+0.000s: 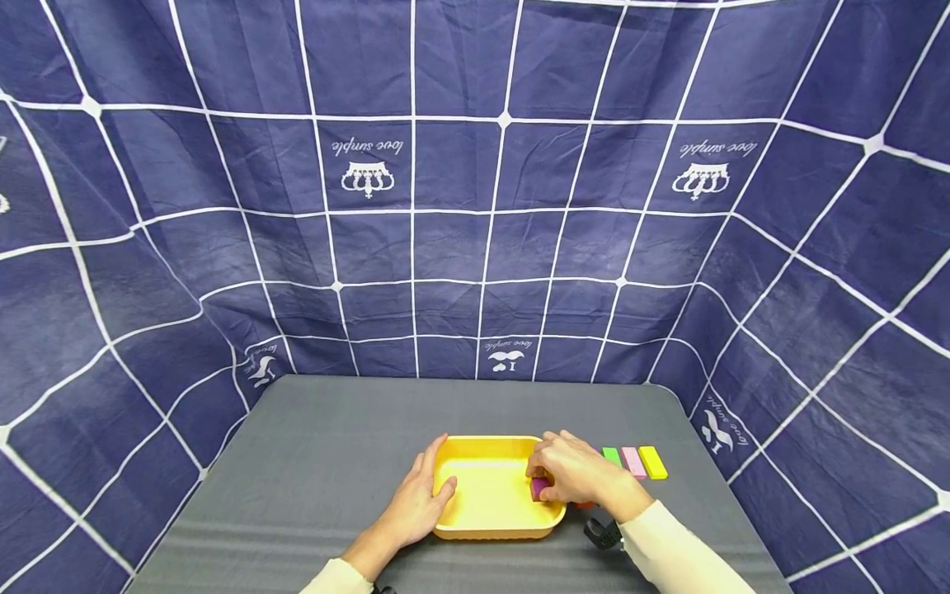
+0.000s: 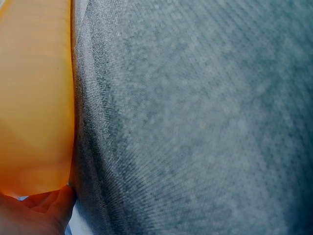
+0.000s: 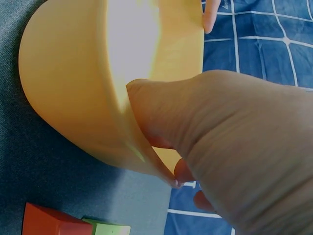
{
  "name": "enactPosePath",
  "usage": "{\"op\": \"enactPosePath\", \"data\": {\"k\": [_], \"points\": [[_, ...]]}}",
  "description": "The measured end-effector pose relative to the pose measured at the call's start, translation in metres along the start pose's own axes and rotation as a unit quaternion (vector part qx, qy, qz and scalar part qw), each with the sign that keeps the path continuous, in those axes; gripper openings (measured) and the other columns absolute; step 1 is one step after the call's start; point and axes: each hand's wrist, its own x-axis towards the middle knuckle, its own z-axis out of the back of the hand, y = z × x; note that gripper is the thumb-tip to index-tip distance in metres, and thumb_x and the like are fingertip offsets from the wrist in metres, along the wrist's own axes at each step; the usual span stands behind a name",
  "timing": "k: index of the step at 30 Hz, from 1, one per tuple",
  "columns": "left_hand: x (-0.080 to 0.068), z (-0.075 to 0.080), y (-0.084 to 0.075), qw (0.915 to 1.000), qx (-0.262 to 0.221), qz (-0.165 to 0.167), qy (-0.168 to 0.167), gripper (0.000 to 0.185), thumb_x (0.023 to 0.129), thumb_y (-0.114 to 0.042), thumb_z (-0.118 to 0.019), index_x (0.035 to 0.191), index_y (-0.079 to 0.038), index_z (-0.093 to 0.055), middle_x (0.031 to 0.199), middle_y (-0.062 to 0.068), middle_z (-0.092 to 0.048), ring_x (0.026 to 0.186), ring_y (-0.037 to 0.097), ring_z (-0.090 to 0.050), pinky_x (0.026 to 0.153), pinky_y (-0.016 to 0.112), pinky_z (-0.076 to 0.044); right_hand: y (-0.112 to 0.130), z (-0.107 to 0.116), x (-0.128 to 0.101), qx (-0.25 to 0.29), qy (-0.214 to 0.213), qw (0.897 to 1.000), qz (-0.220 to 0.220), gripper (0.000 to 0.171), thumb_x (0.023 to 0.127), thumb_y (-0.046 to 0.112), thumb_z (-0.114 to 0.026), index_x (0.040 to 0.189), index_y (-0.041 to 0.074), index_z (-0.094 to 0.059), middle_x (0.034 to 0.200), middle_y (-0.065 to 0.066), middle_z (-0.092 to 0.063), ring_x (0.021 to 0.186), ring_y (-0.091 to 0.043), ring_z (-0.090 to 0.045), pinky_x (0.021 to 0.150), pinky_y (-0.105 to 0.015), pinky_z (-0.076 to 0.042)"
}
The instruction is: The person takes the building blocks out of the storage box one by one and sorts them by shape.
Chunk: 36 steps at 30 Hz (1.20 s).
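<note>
A yellow rectangular tray [image 1: 490, 533] rests on the grey table. My left hand [image 1: 416, 505] grips its left side, the thumb inside the rim and the fingers along the outer wall. In the left wrist view, that hand [image 2: 41, 213] shows at the tray's lower corner. My right hand [image 1: 575, 469] reaches over the right rim and pinches a purple block [image 1: 538, 489] inside the tray. The right wrist view shows the right hand's thumb [image 3: 156, 107] over the rim, with the block hidden behind it.
Right of the tray lie green [image 1: 612, 454], pink [image 1: 634, 462] and yellow [image 1: 653, 462] blocks in a row. A red block [image 1: 585, 505] shows partly under the right hand. A blue cloth with white lines [image 1: 460, 247] hangs around the table's back and sides.
</note>
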Motion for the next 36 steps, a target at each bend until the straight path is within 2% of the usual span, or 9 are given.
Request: {"op": "enactPosePath", "data": {"k": [9, 16, 22, 29, 36], "points": [[0.001, 0.002, -0.001, 1.0, -0.003, 0.0, -0.003, 0.078, 0.111, -0.025, -0.076, 0.178, -0.014, -0.038, 0.154, 0.023, -0.064, 0.136, 0.044, -0.072, 0.12, 0.07, -0.056, 0.001, -0.001, 0.008, 0.005, 0.008, 1.0, 0.002, 0.026, 0.084, 0.029, -0.107, 0.102, 0.025, -0.089, 0.088, 0.015, -0.076, 0.093, -0.006, -0.057, 0.081, -0.025, -0.039], [0.001, 0.002, 0.0, 1.0, -0.001, 0.002, -0.002, 0.079, 0.11, -0.025, -0.076, 0.179, -0.015, -0.038, 0.156, 0.022, -0.064, 0.137, 0.043, -0.072, 0.12, 0.069, -0.055, 0.008, 0.0, 0.021, -0.001, 0.017, 1.0, 0.016, 0.024, 0.086, 0.033, -0.106, 0.102, 0.025, -0.089, 0.09, 0.016, -0.078, 0.099, -0.007, -0.063, 0.082, -0.024, -0.04], [0.001, 0.002, 0.0, 1.0, -0.001, 0.001, -0.002, 0.079, 0.11, -0.025, -0.076, 0.178, -0.015, -0.038, 0.155, 0.023, -0.064, 0.137, 0.044, -0.072, 0.12, 0.069, -0.056, 0.012, -0.002, 0.033, -0.007, 0.022, 0.999, 0.028, 0.022, 0.086, 0.033, -0.106, 0.1, 0.027, -0.089, 0.091, 0.014, -0.077, 0.096, -0.007, -0.064, 0.081, -0.024, -0.042], [0.0, 0.001, -0.002, 1.0, -0.001, -0.007, -0.006, 0.076, 0.111, -0.025, -0.075, 0.178, -0.013, -0.039, 0.155, 0.025, -0.064, 0.141, 0.045, -0.07, 0.12, 0.068, -0.056, 0.013, -0.004, 0.044, 0.037, 0.043, 0.997, 0.045, 0.021, 0.091, 0.029, -0.103, 0.103, 0.02, -0.089, 0.091, 0.009, -0.075, 0.08, 0.001, -0.057, 0.076, -0.017, -0.05], [-0.001, 0.001, -0.003, 1.0, -0.008, 0.0, -0.001, 0.077, 0.111, -0.025, -0.075, 0.179, -0.015, -0.038, 0.153, 0.022, -0.065, 0.14, 0.043, -0.07, 0.119, 0.068, -0.056, 0.013, -0.007, 0.044, 0.051, 0.063, 0.996, 0.042, 0.022, 0.089, 0.021, -0.103, 0.105, 0.02, -0.087, 0.094, 0.009, -0.075, 0.084, 0.002, -0.054, 0.075, -0.015, -0.048]]}}
